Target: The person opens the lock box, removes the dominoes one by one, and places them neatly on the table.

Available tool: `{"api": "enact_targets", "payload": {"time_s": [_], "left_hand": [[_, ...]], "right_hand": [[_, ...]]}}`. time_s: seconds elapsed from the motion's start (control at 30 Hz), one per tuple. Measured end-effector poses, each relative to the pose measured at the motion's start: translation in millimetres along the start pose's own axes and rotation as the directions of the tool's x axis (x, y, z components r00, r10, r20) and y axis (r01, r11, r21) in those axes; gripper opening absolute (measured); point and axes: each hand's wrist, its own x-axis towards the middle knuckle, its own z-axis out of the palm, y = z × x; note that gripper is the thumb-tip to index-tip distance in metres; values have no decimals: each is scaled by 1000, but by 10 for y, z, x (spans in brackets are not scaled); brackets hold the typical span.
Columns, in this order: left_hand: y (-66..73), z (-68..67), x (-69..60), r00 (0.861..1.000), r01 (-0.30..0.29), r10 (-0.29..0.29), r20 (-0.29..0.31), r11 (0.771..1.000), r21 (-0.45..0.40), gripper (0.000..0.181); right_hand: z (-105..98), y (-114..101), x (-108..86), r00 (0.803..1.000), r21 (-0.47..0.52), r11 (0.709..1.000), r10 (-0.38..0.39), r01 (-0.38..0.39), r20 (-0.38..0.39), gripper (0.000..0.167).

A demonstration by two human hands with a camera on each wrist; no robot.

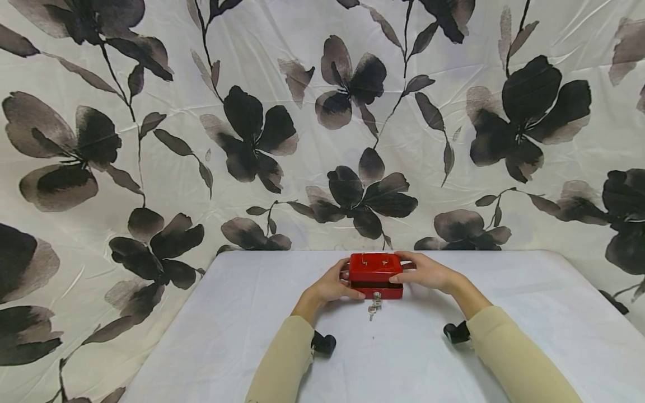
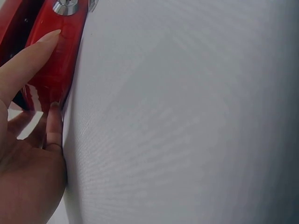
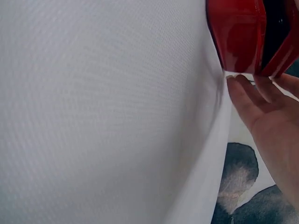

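A red box (image 1: 375, 273) on a white table (image 1: 393, 358)
The left hand (image 1: 331, 285) grips its bottom part; the right hand (image 1: 428, 272) holds its lid (image 1: 368, 270), a little way up. Keys (image 1: 374, 309) hang in front.

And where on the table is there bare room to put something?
The white table is free left of the left hand, right of the right hand, and between the sleeves, nearer than the keys. Crowded: around the red box, with a hand at each side.
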Motion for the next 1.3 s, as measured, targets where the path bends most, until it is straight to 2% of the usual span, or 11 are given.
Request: {"api": "enact_targets", "payload": {"time_s": [0.2,0.37,0.73,1.07,1.3], "left_hand": [[12,0,-22,1000,2,-1,-6,1000,16,96],[12,-6,-34,1000,5,-5,-9,1000,17,94],[25,-20,-55,1000,12,-11,-19,999,50,91],[10,-27,-16,1000,3,-2,-12,999,50,90],[14,-7,-22,1000,25,-24,-11,997,77,92]], "right_hand": [[10,-4,-5,1000,29,999,-30,30,3,80],[8,-2,8,999,9,998,-54,54,-5,77],[5,-17,83,999,22,1000,-5,6,-42,77],[-24,-48,155,994,-30,998,-64,62,-93,68],[7,-55,171,984,9,1000,14,-13,-176,72]]}}
